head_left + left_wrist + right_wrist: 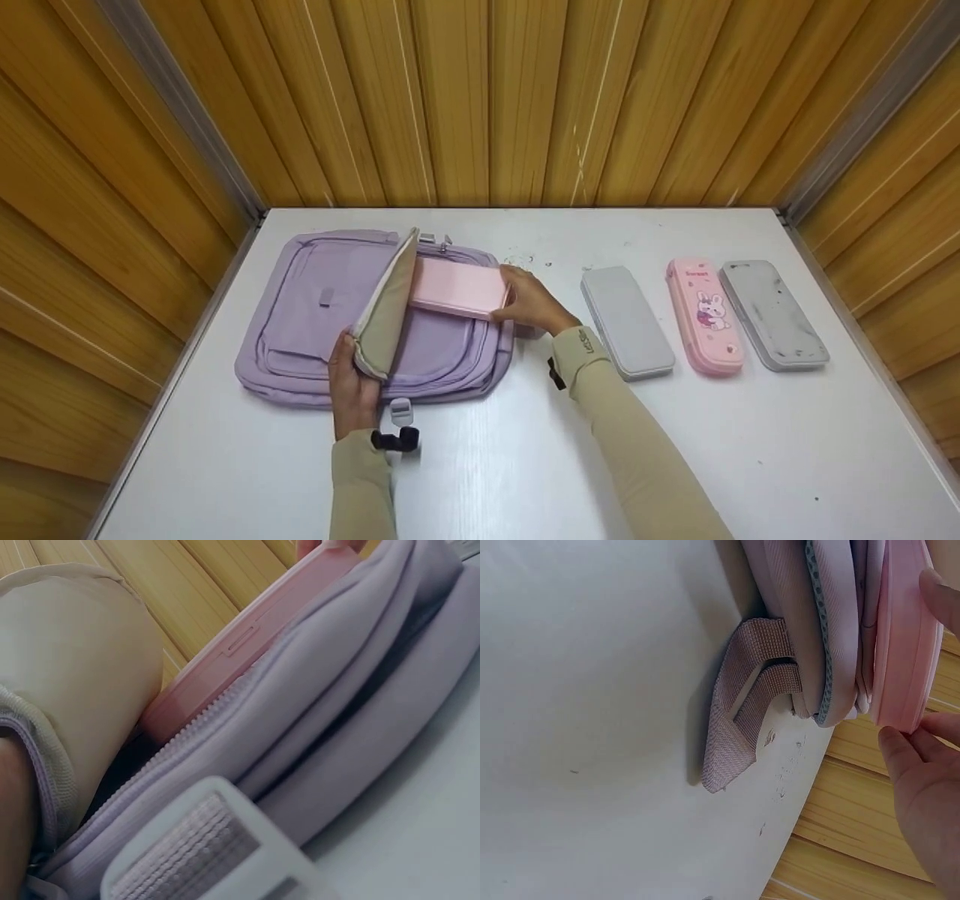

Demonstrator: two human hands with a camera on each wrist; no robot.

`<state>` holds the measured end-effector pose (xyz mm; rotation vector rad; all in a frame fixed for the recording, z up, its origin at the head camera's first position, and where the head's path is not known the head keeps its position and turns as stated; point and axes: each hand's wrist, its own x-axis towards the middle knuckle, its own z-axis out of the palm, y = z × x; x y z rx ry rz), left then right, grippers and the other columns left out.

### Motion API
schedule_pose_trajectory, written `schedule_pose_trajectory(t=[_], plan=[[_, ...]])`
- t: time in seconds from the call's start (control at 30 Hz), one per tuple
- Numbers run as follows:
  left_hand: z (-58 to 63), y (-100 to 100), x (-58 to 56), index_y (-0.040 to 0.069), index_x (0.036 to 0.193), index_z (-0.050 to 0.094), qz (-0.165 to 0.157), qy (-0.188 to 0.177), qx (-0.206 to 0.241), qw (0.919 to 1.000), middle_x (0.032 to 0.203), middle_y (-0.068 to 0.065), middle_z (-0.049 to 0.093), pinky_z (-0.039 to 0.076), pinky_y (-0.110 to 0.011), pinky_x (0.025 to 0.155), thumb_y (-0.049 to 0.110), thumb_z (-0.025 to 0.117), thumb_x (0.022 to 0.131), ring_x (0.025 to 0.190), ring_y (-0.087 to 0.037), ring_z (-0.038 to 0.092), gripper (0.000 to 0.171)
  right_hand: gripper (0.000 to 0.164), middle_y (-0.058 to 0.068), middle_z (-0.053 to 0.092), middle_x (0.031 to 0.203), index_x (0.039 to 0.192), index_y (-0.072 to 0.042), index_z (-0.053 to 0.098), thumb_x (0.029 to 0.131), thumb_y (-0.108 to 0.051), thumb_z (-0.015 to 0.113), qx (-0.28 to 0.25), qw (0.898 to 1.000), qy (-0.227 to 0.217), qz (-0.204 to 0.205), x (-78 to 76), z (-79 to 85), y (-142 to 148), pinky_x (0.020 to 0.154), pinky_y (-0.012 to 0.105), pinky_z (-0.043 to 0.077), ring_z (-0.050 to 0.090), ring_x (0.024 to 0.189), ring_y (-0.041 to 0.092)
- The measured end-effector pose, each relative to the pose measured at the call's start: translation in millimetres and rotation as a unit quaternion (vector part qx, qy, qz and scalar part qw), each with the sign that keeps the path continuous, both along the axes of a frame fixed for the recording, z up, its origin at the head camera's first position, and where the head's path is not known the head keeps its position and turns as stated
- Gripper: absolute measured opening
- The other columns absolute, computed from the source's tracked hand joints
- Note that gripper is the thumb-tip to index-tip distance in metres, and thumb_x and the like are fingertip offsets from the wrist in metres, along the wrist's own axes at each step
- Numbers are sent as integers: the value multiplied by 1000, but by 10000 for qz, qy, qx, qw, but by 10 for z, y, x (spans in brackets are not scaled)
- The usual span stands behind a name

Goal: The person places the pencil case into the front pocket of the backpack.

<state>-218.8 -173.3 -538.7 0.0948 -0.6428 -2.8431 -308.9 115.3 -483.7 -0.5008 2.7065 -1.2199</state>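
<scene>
A lilac backpack (pixel 300 315) lies flat on the table, its zipped front compartment pulled back to show a beige lining (pixel 386 322). My left hand (pixel 354 390) grips the edge of that flap and lifts it. With thumb and fingers my right hand (pixel 534 301) holds the end of a pink pencil case (pixel 459 286), whose far end is inside the opening behind the flap. In the left wrist view the case's pink side (pixel 240 641) rises past the zip teeth (pixel 217 709). The right wrist view shows fingertips (pixel 896 746) at the case's end.
To the right lie a pale grey case (pixel 628 322), a pink rabbit-print case (pixel 705 315) and a marked grey case (pixel 776 315). A strap buckle (pixel 401 411) sits at the bag's near edge, and a webbing strap (pixel 735 705) at its side. Wood-look walls (pixel 525 97) enclose the table.
</scene>
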Motion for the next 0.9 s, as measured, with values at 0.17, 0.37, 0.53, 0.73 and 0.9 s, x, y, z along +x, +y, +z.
schedule_pose_trajectory(t=[0.17, 0.37, 0.53, 0.73, 0.9], plan=[[-8, 12, 11, 10, 93, 71, -69, 61, 3, 10000, 100, -6, 70, 52, -30, 84, 16, 73, 81, 94, -18, 65, 13, 89, 25, 31, 152, 144, 6, 35, 69, -9, 81, -90, 9999, 13, -55, 8, -19, -18, 120, 47, 17, 26, 143, 40], [-12, 36, 3, 10, 93, 70, -1, 56, -3, 10000, 99, -6, 70, 53, -30, 83, 15, 74, 81, 93, -17, 65, 13, 91, 23, 30, 153, 144, 6, 34, 70, -13, 83, -20, 9999, 37, -152, 17, -28, -62, 120, 45, 17, 25, 144, 38], [-10, 46, -6, 10, 93, 70, -56, 114, 7, 9999, 99, -6, 69, 52, -29, 85, 15, 73, 81, 94, -17, 65, 13, 92, 24, 29, 153, 144, 7, 32, 70, -10, 83, -173, 9995, 96, -242, 11, -44, -115, 120, 43, 17, 25, 144, 38], [-14, 40, 15, 8, 93, 69, -119, 175, 25, 9998, 99, -7, 69, 53, -30, 85, 13, 74, 80, 94, -18, 65, 14, 90, 27, 29, 152, 143, 9, 33, 69, -6, 82, -476, 9984, 200, -250, 28, -68, -191, 120, 42, 18, 25, 143, 40], [-9, 38, 16, 8, 91, 69, -97, 49, 99, 9999, 96, -7, 70, 53, -29, 83, 12, 76, 77, 91, -17, 66, 16, 90, 27, 29, 152, 143, 10, 32, 70, -6, 81, -416, 9985, 245, -258, 26, -87, -253, 120, 42, 17, 25, 143, 39]])
